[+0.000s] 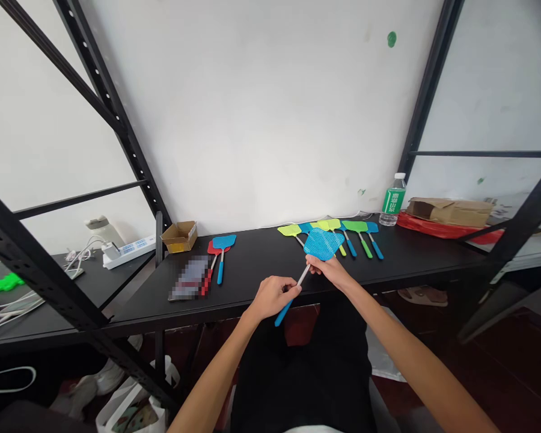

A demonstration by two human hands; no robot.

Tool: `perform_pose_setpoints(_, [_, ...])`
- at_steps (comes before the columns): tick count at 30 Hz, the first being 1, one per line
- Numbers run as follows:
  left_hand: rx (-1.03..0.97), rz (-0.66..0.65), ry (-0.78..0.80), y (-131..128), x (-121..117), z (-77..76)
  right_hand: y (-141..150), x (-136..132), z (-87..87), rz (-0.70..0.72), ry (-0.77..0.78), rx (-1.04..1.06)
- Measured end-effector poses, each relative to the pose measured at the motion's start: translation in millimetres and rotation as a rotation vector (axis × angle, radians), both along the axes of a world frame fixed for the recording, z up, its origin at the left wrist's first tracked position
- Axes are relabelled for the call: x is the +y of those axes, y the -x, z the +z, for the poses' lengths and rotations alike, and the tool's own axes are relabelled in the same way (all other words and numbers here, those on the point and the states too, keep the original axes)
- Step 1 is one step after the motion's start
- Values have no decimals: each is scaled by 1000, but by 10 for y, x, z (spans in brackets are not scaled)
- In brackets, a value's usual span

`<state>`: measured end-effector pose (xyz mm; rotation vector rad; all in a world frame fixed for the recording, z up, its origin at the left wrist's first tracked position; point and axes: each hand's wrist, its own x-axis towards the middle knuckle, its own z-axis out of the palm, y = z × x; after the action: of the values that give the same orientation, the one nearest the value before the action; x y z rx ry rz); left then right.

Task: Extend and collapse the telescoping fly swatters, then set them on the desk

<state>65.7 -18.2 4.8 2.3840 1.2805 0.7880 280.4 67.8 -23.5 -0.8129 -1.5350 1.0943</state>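
A blue fly swatter with a pale metal shaft and a blue handle is held slantwise over the table's front edge. My left hand is closed around the shaft just above the handle. Up by the mesh head, my right hand pinches the shaft, its fingers partly hidden. Behind the held swatter, several more lie in a row: a yellow-green swatter, a green swatter and a blue swatter among them. On the left, another blue swatter overlaps a red swatter.
The black table stands against a white wall. A small cardboard box and a pixelated flat item are at left. A water bottle and a cardboard piece on red plastic stand at right. Black metal posts frame the table.
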Motion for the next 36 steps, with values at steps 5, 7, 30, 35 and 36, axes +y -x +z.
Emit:
perform_pose_setpoints(5, [-99,-96,177,52,45,51,-9,-4,11,9,17,42])
perform_pose_setpoints(7, [-162,-143,262,61,58,60,-9,-11,21,18,14,59])
perform_pose_setpoints(30, [-335,-185,387,54,49,100,23,-100,95,-11,10,24])
perform_pose_setpoints(35, [-308,-183,343,46,56,67,9,-115,102,113,-27,-76])
perform_pose_setpoints(36, [-289,-180,323,44,55,61,7,-118,103,127,-27,-86])
